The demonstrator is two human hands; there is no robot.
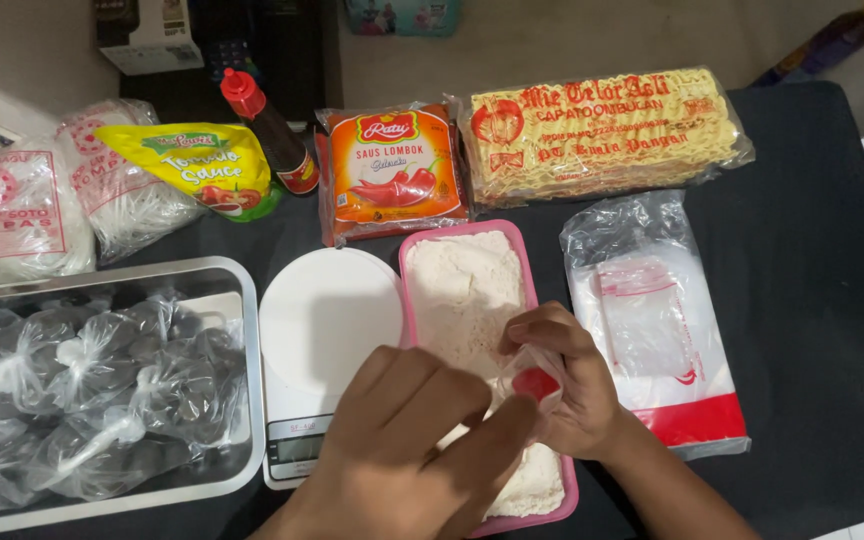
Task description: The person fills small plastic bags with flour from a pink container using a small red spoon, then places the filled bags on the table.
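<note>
My left hand (402, 440) and my right hand (567, 385) meet over a pink rectangular tray (527, 270) filled with white flour. Together they pinch a small clear plastic bag (534, 375) with something red inside it. The left thumb and forefinger grip the bag's near edge while the right fingers curl around its far side. A white digital kitchen scale (327, 320) sits just left of the pink tray, partly under my left hand.
A metal tray (247, 300) of knotted clear bags with dark contents lies at left. Behind it are bags of white noodles (27, 215), a yellow sauce pouch (197, 165), a dark sauce bottle (272, 130), an orange chili sauce pack (392, 170) and yellow noodles (602, 125). A stack of empty plastic bags (652, 320) lies right.
</note>
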